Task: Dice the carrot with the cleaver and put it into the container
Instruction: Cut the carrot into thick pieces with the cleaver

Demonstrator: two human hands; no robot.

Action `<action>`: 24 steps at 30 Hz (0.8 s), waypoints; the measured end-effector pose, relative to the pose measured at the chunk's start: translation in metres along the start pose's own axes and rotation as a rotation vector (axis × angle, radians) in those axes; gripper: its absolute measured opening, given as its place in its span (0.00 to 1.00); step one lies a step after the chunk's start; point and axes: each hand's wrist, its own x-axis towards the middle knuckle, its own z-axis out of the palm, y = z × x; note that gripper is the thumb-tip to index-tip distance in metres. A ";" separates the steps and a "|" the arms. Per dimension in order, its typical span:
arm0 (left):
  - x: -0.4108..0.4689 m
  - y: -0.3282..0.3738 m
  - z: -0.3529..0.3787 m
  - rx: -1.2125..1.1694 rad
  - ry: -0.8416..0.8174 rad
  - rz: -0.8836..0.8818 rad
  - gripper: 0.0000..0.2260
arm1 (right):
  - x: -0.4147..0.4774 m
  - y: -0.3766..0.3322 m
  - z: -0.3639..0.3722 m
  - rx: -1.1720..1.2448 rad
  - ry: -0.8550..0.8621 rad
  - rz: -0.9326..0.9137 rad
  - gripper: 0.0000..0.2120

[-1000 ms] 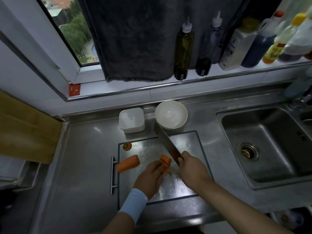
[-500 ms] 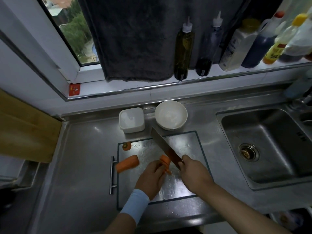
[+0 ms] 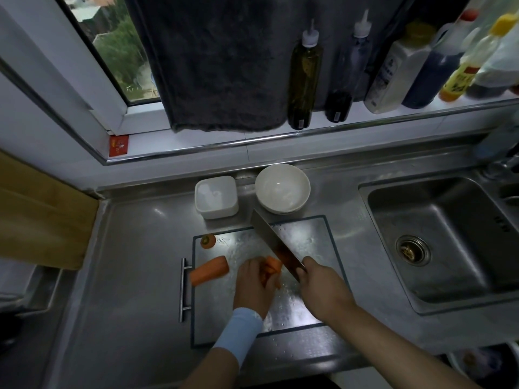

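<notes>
On the steel cutting board (image 3: 309, 237) my left hand (image 3: 254, 287) holds down a short carrot piece (image 3: 272, 266) with curled fingers. My right hand (image 3: 323, 290) grips the handle of the cleaver (image 3: 273, 242); its blade slants up and to the left, right beside the held piece. A longer carrot half (image 3: 209, 270) lies at the board's left edge. The cut carrot top (image 3: 208, 240) sits in the far left corner. Behind the board stand a white square container (image 3: 216, 196) and a white round bowl (image 3: 282, 188), both empty.
A steel sink (image 3: 443, 237) lies to the right. Several bottles (image 3: 304, 74) line the window ledge, with a dark towel (image 3: 219, 66) hanging beside them. A wooden board (image 3: 36, 214) leans at the left. The cutting board's handle (image 3: 183, 289) sticks out on its left side.
The cleaver blade has shifted slightly left, closer to the carrot piece under my left hand. My left fingers have closed further over that piece.
</notes>
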 end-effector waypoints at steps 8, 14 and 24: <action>0.001 0.004 0.002 0.101 0.022 -0.031 0.16 | 0.001 -0.003 -0.001 0.019 -0.007 -0.017 0.08; 0.002 0.005 -0.002 0.053 0.035 -0.039 0.12 | 0.002 -0.003 0.002 0.014 -0.026 -0.013 0.08; -0.001 -0.015 -0.009 0.136 0.023 0.291 0.06 | -0.008 -0.006 -0.004 -0.149 -0.073 -0.100 0.08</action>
